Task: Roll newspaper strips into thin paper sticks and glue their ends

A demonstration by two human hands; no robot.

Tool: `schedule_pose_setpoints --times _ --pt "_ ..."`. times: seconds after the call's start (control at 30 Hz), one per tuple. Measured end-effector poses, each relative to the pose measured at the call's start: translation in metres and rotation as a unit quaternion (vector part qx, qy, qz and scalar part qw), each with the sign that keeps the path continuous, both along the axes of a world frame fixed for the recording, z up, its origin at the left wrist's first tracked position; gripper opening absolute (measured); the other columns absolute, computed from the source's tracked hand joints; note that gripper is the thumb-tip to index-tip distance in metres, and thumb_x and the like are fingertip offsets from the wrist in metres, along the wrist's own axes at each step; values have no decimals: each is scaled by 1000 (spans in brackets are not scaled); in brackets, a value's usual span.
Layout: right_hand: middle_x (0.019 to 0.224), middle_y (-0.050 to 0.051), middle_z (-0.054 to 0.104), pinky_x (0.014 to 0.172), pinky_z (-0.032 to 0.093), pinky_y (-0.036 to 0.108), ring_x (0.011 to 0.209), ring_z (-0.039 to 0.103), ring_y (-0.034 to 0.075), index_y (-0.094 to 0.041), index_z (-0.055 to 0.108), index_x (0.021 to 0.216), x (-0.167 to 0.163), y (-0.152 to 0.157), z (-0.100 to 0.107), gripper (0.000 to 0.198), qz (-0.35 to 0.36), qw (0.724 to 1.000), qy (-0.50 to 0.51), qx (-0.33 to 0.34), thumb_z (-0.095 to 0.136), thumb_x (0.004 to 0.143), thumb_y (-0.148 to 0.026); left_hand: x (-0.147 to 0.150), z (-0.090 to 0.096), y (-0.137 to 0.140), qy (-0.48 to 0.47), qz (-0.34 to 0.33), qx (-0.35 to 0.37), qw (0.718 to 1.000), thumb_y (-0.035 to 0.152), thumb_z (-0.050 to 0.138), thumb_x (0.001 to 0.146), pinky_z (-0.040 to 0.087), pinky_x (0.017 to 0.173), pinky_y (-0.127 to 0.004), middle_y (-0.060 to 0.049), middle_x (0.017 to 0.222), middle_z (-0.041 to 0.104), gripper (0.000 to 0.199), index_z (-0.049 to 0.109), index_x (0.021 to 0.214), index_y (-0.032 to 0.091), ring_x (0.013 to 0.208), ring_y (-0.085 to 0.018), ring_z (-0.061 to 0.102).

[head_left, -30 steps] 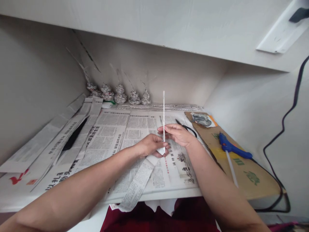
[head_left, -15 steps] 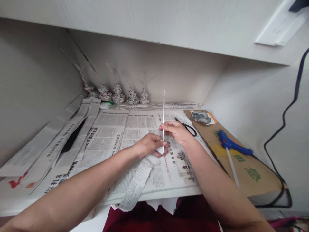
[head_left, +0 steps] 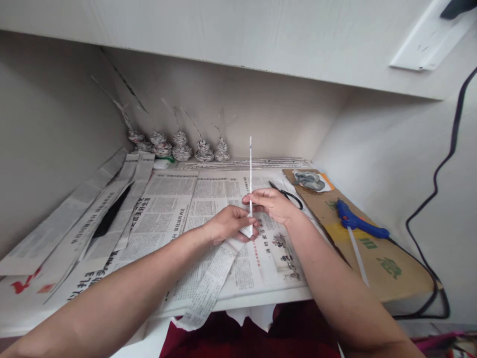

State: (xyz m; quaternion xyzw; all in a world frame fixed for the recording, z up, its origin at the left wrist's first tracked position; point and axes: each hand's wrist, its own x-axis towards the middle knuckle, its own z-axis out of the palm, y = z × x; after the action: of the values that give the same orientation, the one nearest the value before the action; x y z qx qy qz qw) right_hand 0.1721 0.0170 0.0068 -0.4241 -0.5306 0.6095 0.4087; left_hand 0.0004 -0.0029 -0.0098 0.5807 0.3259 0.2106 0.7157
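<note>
Paper stick: here it is, the thin white paper stick (head_left: 251, 171), standing nearly upright in mid-table, its tip rising above both hands and its wider foot down in the left fingers.
Left hand: the left hand (head_left: 233, 226) has the low grip, thumb and fingers clamped on the bottom of the stick.
Right hand: just above, the right hand (head_left: 270, 204) pinches the shaft, thumb and fingertips closed on it, the other fingers curled loosely behind.
Paper strip: a printed paper strip (head_left: 214, 286) slants down from under the left hand and droops over the near table edge; fingers hide whether it joins the stick.
Newspaper: sheets of newspaper (head_left: 175, 196) spread beneath it all, columns of print everywhere.
Scissors: black scissors (head_left: 286, 193) lie just beyond the right hand.
Cardboard side: over on the right, a blue glue gun (head_left: 359, 222) rests on the cardboard (head_left: 389, 286), white rod sticking out toward the near edge.
Left side: cut strips (head_left: 61, 233) lie fanned out, a black object (head_left: 112, 214) among them.
Back row: five woven paper gourds (head_left: 182, 147) line up by the wall, and right beside them a bundle of rolled sticks (head_left: 261, 164) lies flat.
</note>
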Motion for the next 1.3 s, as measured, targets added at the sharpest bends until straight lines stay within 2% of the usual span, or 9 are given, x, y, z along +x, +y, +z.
schedule_pose_setpoints --times 0.13,0.33,0.5,0.63,0.8,0.97,1.17,1.3 --pt "78 2 65 69 44 25 77 57 13 -17 67 67 0 1 -1 23 -51 999 8 6 77 63 -37 0 1 -1 1 0 2 1000 43 67 73 53 66 -30 -11 82 68 36 67 86 10 75 -18 65" --pt "91 6 67 74 47 30 80 60 15 -17 71 79 0 -1 0 26 9 1000 5 -7 73 68 -40 0 1 -1 10 2 2 1000 43 67 73 53 66 -30 -11 82 68 37 67 87 10 74 -17 65" --pt "78 3 66 68 46 27 77 59 14 -17 69 71 1 0 -1 23 -48 999 22 3 76 64 -38 0 2 -2 6 -7 9 1000 44 69 70 53 66 -32 -11 81 68 37 67 80 9 73 -18 64" --pt "89 6 67 74 47 30 85 60 17 -18 71 81 2 -1 2 27 -4 1000 6 9 73 68 -41 0 2 -1 5 7 1 1000 44 70 69 53 65 -32 -11 81 68 37 68 84 10 76 -19 64" --pt "79 2 66 71 46 27 82 59 15 -18 66 66 3 0 2 22 -46 999 7 9 78 63 -36 0 3 -1 5 7 4 1000 43 69 70 53 66 -31 -11 81 68 36 68 83 10 77 -19 65" --pt "91 6 67 75 48 31 85 60 17 -18 72 83 2 -2 3 27 8 1000 3 12 72 69 -41 1 4 -2 7 20 -5 1000 41 69 71 53 67 -32 -11 81 68 36 67 86 9 77 -19 65" --pt "78 3 66 68 46 26 78 59 14 -19 70 73 3 1 0 22 -49 998 30 2 75 66 -39 0 2 -2 -1 5 -1 1000 41 69 71 53 68 -33 -11 81 68 35 68 84 9 76 -19 65" --pt "90 6 67 73 48 30 86 60 17 -18 72 82 5 0 1 27 -1 1000 29 9 71 70 -42 1 2 -1 4 15 -3 1000 41 70 70 53 68 -33 -11 80 68 34 68 85 9 76 -19 65"
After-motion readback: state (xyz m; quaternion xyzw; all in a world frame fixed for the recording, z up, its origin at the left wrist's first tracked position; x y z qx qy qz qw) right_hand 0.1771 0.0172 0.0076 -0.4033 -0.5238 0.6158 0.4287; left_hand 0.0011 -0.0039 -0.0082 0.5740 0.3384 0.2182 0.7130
